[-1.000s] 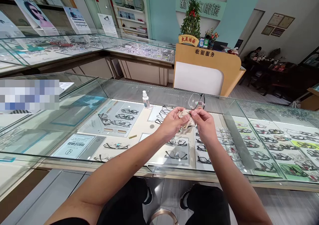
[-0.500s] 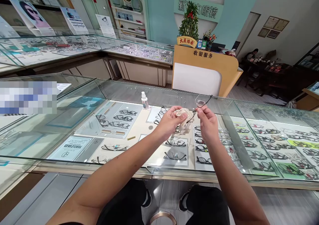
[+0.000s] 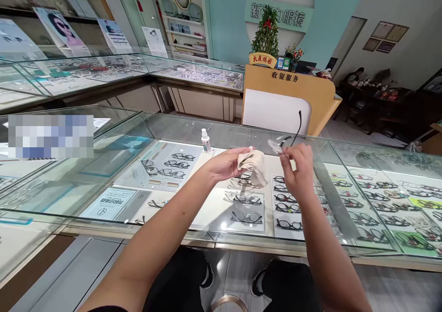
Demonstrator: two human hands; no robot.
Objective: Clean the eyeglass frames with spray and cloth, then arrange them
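Observation:
My left hand is closed on a pale beige cleaning cloth, which hangs down from the fingers over the glass counter. To its right, my right hand pinches a pair of eyeglasses by the frame. One dark temple of the glasses sticks up above the hand, and a clear lens points left towards the cloth. Cloth and glasses are apart. A small white bottle with printing stands upright on the counter, beyond my left hand.
Under the glass top of the display counter lie rows of eyeglass frames. A wooden cashier desk with plants on it stands ahead. More glass cases run along the left. A round stool rim shows between my legs.
My right hand has drawn the eyeglasses away from the cloth, to the right, and turned them so a temple points up. The cloth now hangs looser from my left hand.

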